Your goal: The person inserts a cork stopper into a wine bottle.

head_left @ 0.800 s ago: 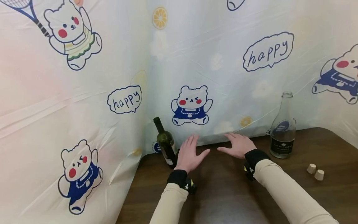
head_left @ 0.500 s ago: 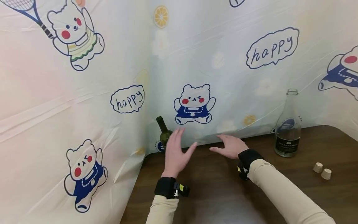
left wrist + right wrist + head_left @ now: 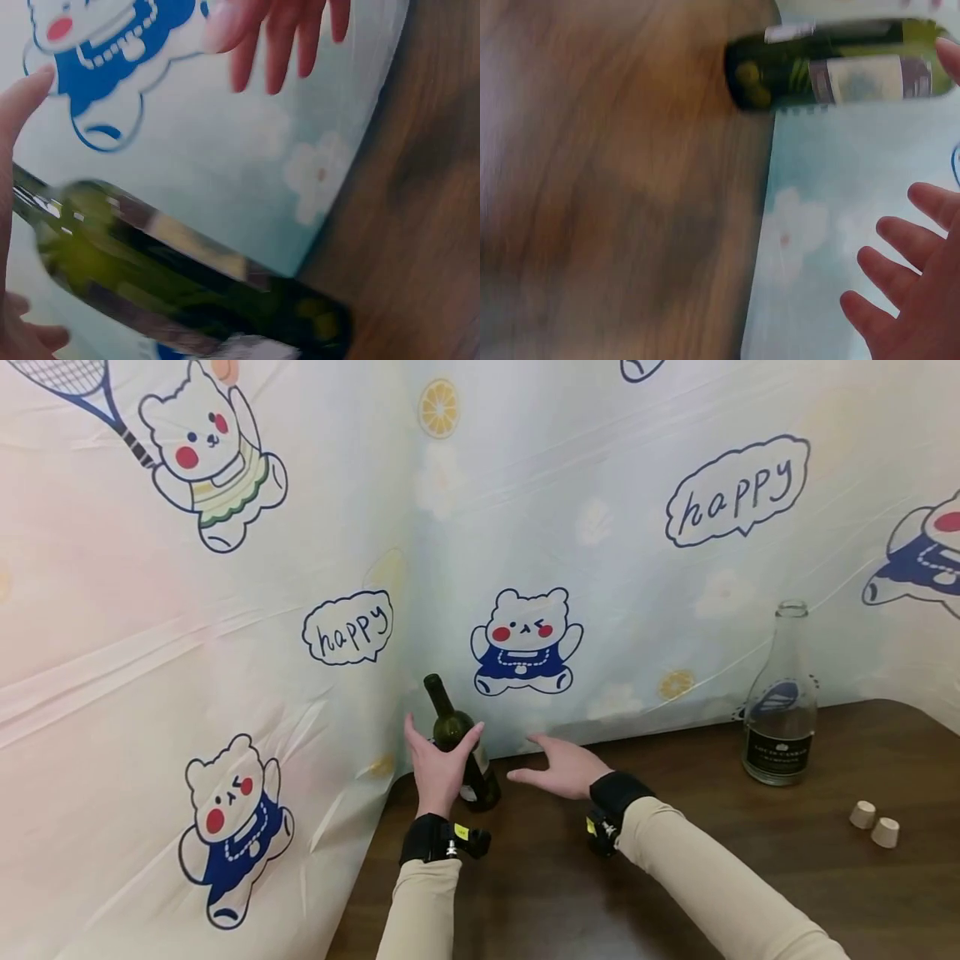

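Observation:
A dark green wine bottle (image 3: pixel 452 727) stands near the far left corner of the wooden table, with a pale label (image 3: pixel 866 79) on its side. My left hand (image 3: pixel 437 772) is at the bottle's near side, thumb and fingers spread wide around it; whether they touch the glass I cannot tell. To the right of the bottle, my right hand (image 3: pixel 562 768) hovers with its fingers spread, apart from the glass and holding nothing. In the left wrist view, the green bottle (image 3: pixel 172 262) lies between the left thumb and fingers, and the right hand's fingers (image 3: pixel 281 45) show beyond it.
A clear glass bottle (image 3: pixel 780 718) with a black label stands at the right of the table (image 3: pixel 675 868). Two small corks (image 3: pixel 862 814) sit in front of it. A printed curtain (image 3: pixel 600 568) hangs along the table's back and left edges.
My left hand has moved left, passing in front of the green bottle to its left side with the fingers spread. My right hand has moved left toward the bottle.

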### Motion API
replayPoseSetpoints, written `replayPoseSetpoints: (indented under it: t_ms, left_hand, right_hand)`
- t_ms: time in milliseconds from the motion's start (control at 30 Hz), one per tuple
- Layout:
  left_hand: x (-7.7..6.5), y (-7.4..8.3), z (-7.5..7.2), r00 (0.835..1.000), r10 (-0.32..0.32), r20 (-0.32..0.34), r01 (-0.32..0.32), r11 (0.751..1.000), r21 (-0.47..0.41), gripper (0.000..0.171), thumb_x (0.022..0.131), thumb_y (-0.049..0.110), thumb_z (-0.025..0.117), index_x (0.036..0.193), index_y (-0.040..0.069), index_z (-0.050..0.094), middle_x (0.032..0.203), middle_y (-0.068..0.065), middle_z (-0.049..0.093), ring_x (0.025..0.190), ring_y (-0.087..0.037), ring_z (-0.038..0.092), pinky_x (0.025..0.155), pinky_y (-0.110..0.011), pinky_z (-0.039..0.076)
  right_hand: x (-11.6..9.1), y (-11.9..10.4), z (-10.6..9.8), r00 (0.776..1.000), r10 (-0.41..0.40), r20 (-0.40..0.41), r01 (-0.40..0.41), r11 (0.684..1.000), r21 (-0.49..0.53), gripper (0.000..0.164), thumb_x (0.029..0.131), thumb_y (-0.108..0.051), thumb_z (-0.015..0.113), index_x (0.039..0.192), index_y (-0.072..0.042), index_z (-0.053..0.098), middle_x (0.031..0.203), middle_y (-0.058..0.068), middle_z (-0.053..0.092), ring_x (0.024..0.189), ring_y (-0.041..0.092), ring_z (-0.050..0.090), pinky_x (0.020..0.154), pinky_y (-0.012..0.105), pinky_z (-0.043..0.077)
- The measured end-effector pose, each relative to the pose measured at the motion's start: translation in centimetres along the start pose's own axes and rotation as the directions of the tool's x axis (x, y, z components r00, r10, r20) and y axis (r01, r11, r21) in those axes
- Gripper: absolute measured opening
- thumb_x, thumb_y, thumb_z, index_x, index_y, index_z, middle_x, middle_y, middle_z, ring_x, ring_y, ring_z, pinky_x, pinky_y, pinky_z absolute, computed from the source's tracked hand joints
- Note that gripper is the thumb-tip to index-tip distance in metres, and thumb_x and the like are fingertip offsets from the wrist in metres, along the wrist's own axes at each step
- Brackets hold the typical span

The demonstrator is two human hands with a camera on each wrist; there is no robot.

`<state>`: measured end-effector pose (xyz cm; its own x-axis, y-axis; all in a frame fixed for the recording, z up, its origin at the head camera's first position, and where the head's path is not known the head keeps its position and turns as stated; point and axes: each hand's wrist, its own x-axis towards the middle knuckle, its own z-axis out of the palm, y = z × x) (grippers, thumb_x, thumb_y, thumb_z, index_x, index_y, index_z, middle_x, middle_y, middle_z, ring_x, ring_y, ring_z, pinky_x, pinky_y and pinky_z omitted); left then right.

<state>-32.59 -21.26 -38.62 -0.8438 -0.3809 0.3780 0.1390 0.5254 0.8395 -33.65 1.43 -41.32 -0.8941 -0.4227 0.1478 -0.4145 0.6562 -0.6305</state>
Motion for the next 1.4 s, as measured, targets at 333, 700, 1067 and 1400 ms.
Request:
replayPoseSetpoints:
  t_ms: [333,700,1067,1400]
  left_hand:
    - [-0.4,-1.7,1.5,1.0,-0.006,0.021,0.005,0.999,0.049,0.099,0.085,0.054,0.078,0.159,0.013,0.026,0.154,-0.018,0.03,0.133,-0.041,0.042,0.107,-0.059,0.035]
    - [-1.7,-1.4,2.4,0.981,0.168,0.097,-0.166,0.986,-0.031,0.072,0.078,0.061,0.082,0.136,0.029,0.052,0.109,0.0,0.069,0.095,-0.019,0.065,0.077,-0.044,0.055]
    - [-2.3,2.5,2.3,0.946,0.285,0.152,-0.278,0.958,-0.063,0.068,0.079,0.061,0.081,0.131,0.027,0.055,0.103,0.001,0.069,0.085,-0.017,0.066,0.067,-0.037,0.055]
    - [-4.4,7.1,2.2,0.878,0.436,0.197,-0.404,0.896,-0.183,0.068,0.078,0.055,0.086,0.132,0.028,0.054,0.109,0.002,0.069,0.09,-0.016,0.067,0.069,-0.037,0.058]
  right_hand:
    - [0.2,-1.8,2.3,0.999,-0.044,0.028,0.044,0.999,0.0,0.098,0.083,-0.067,0.07,0.157,-0.012,0.038,0.155,0.01,0.044,0.139,0.03,0.045,0.108,0.049,0.04]
    - [0.4,-1.3,2.8,0.997,-0.072,0.001,0.071,0.993,0.093,0.103,0.079,-0.056,0.08,0.159,-0.014,0.03,0.15,0.014,0.049,0.131,0.032,0.052,0.103,0.05,0.044]
    - [0.0,-2.3,1.0,0.994,-0.078,-0.08,0.095,0.967,0.236,0.1,0.085,-0.056,0.078,0.155,-0.007,0.027,0.145,0.015,0.053,0.127,0.029,0.056,0.1,0.049,0.048]
    - [-3.4,-2.9,-3.8,0.981,-0.156,-0.118,0.181,0.954,0.237,0.1,0.079,-0.05,0.086,0.155,-0.019,0.028,0.129,0.002,0.063,0.107,0.014,0.064,0.089,0.043,0.053]
